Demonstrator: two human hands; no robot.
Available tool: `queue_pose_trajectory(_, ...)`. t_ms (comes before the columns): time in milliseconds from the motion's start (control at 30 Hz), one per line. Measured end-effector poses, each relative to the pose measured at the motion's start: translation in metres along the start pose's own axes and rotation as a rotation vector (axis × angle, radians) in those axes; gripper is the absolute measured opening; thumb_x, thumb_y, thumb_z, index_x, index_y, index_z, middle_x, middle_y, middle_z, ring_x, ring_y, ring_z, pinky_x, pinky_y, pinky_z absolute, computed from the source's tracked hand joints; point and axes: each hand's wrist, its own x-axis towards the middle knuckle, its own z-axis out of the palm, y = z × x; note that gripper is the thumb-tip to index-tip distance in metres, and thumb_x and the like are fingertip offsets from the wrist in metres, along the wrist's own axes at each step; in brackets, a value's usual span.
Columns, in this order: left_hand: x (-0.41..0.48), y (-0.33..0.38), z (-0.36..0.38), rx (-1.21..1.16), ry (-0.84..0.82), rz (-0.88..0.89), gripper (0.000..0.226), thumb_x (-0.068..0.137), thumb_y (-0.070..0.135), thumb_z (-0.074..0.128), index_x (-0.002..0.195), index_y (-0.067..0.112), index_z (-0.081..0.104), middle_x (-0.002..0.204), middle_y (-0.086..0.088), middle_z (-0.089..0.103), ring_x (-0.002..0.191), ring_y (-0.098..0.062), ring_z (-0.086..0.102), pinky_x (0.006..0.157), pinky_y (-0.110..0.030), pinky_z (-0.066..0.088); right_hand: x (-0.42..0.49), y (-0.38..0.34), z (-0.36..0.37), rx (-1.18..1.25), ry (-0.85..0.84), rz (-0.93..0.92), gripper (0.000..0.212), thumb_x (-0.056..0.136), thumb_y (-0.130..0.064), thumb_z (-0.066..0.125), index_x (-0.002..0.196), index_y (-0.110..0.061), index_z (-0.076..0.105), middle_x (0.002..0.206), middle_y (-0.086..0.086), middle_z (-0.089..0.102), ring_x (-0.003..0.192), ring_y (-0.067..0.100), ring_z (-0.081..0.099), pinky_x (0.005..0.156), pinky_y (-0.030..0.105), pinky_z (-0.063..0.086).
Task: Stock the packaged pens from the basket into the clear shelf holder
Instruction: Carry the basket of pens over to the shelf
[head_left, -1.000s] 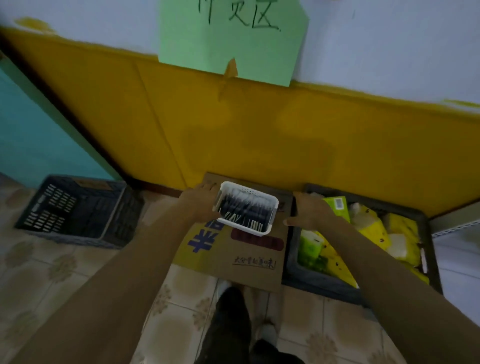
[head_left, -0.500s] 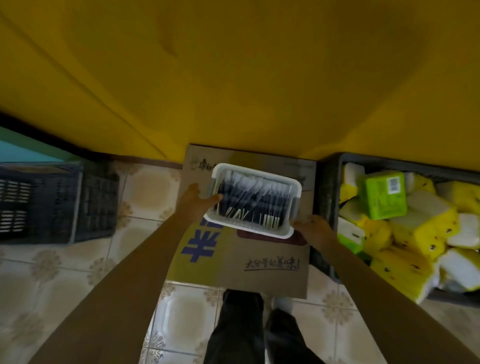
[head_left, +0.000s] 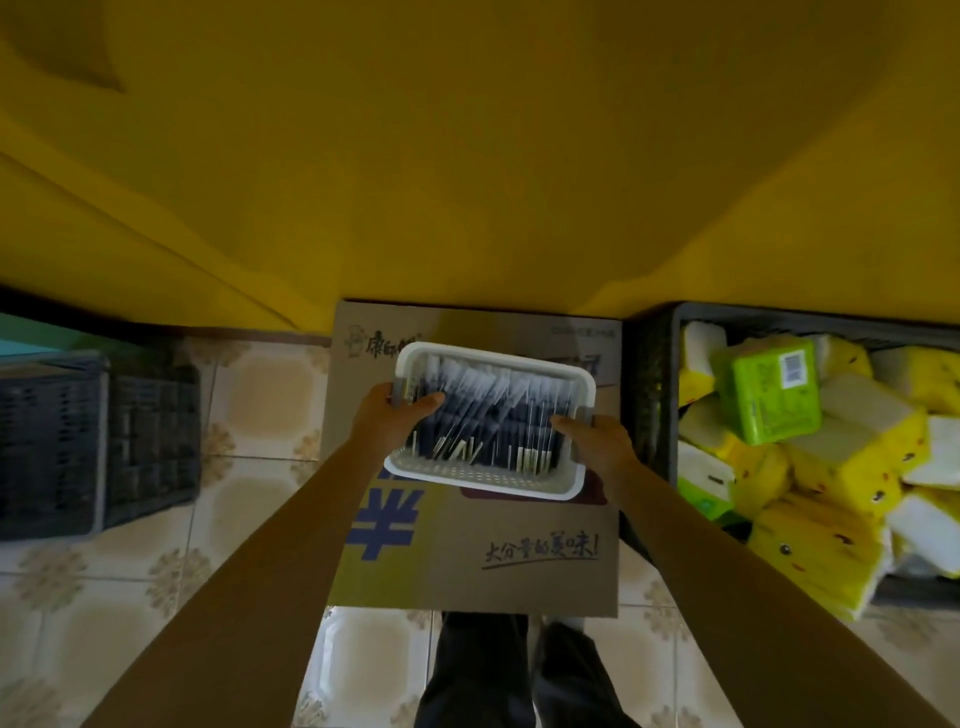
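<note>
Cardboard printed with large blue characters and the slogan "大分量的美味!" forms the box (head_left: 519, 551) on the tiled floor (head_left: 249, 395). Above it, held in the air, is the white plastic basket (head_left: 478, 482), full of packaged pens (head_left: 498, 410) in clear sleeves. The left hand (head_left: 387, 415) takes the left rim, its grip curled with the fingers inside. The right hand (head_left: 602, 447) clasps the right rim likewise. Farther right, a black crate (head_left: 654, 364) holds tissue packs (head_left: 769, 395), the green one barcoded.

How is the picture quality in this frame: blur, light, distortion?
Head view: dim, yellowish light, no glare; the pens in the basket are smeared, likely motion blur; the carton print reads clearly; wide-angle distortion bends the wall edge.
</note>
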Motion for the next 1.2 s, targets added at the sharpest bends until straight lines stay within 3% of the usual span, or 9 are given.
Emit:
queue_pose_trajectory(100, -0.001, -0.002, 0.006, -0.044, 0.044, 0.005, 0.033, 0.08, 0.031, 0.075, 0.071, 0.005, 0.058, 0.051, -0.002, 0.043, 0.055, -0.023, 0.047, 0.059, -0.03, 0.039, 0.001, 0.002, 0.001, 0.02, -0.001, -0.026, 0.034, 0.082, -0.027, 0.074, 0.104, -0.002, 0.068, 0.094, 0.014, 0.065, 0.089, 0.03, 0.061, 0.089, 0.04, 0.052)
queue_pose_trajectory(233, -0.025, -0.012, 0.008, -0.092, 0.079, -0.036, 0.032, 0.08, 0.032, 0.075, 0.07, 0.006, 0.059, 0.055, -0.008, 0.047, 0.056, -0.024, 0.047, 0.062, -0.034, 0.039, -0.007, 0.009, -0.005, 0.019, -0.063, -0.001, 0.025, 0.083, -0.03, 0.073, 0.085, -0.007, 0.063, 0.083, 0.013, 0.062, 0.082, 0.03, 0.06, 0.09, 0.043, 0.05)
queue_pose_trajectory(367, -0.067, -0.023, 0.011, -0.085, 0.1, -0.071, 0.037, 0.083, 0.024, 0.073, 0.057, 0.013, 0.049, 0.035, 0.008, 0.038, 0.048, -0.017, 0.039, 0.054, -0.029, 0.034, -0.029, 0.023, -0.013, 0.034, -0.089, -0.032, 0.034, 0.082, -0.027, 0.075, 0.104, -0.004, 0.066, 0.106, 0.018, 0.064, 0.1, 0.036, 0.061, 0.096, 0.049, 0.049)
queue_pose_trajectory(467, -0.105, -0.035, 0.015, -0.134, 0.136, -0.119, 0.04, 0.081, 0.03, 0.075, 0.057, 0.013, 0.048, 0.047, -0.004, 0.037, 0.049, -0.021, 0.039, 0.053, -0.03, 0.033, -0.051, 0.044, -0.023, 0.024, -0.116, -0.067, 0.05, 0.08, -0.028, 0.077, 0.122, -0.005, 0.061, 0.117, 0.012, 0.063, 0.108, 0.034, 0.06, 0.094, 0.047, 0.05)
queue_pose_trajectory(567, -0.152, -0.045, 0.025, -0.185, 0.181, -0.154, 0.045, 0.077, 0.037, 0.077, 0.065, 0.009, 0.044, 0.056, -0.003, 0.035, 0.055, -0.021, 0.041, 0.054, -0.032, 0.033, -0.075, 0.064, -0.042, -0.015, -0.147, -0.092, 0.016, 0.081, -0.025, 0.076, 0.081, -0.012, 0.066, 0.072, 0.004, 0.061, 0.072, 0.022, 0.059, 0.071, 0.035, 0.049)
queue_pose_trajectory(700, -0.232, -0.062, 0.045, -0.264, 0.253, -0.148, 0.044, 0.082, 0.029, 0.074, 0.054, 0.014, 0.044, 0.047, 0.0, 0.037, 0.052, -0.02, 0.04, 0.051, -0.026, 0.031, -0.108, 0.103, -0.066, -0.057, -0.182, -0.139, 0.032, 0.084, -0.017, 0.072, 0.06, -0.019, 0.051, 0.056, -0.002, 0.049, 0.055, 0.013, 0.049, 0.053, 0.025, 0.04)
queue_pose_trajectory(900, -0.347, -0.102, 0.093, -0.429, 0.404, -0.216, 0.039, 0.08, 0.036, 0.074, 0.06, 0.009, 0.056, 0.052, -0.002, 0.048, 0.054, -0.018, 0.045, 0.049, -0.024, 0.031, -0.15, 0.157, -0.102, -0.26, -0.284, -0.169, 0.026, 0.084, -0.023, 0.071, 0.071, -0.014, 0.049, 0.063, -0.001, 0.048, 0.055, 0.013, 0.049, 0.044, 0.022, 0.037)
queue_pose_trajectory(1067, -0.426, -0.152, 0.134, -0.54, 0.469, -0.31, 0.039, 0.079, 0.038, 0.075, 0.055, 0.013, 0.056, 0.04, 0.006, 0.047, 0.053, -0.017, 0.047, 0.051, -0.025, 0.033, -0.178, 0.207, -0.11, -0.461, -0.374, -0.195, 0.031, 0.082, -0.024, 0.073, 0.097, -0.01, 0.05, 0.085, 0.005, 0.051, 0.067, 0.016, 0.051, 0.054, 0.027, 0.041)
queue_pose_trajectory(1200, -0.478, -0.197, 0.157, -0.675, 0.521, -0.395, 0.032, 0.078, 0.04, 0.075, 0.071, 0.011, 0.066, 0.061, 0.001, 0.061, 0.063, -0.014, 0.055, 0.062, -0.026, 0.04, -0.205, 0.233, -0.1, -0.679, -0.514, -0.268, 0.021, 0.087, -0.016, 0.065, 0.107, -0.01, 0.061, 0.09, 0.006, 0.058, 0.075, 0.017, 0.055, 0.068, 0.031, 0.047)
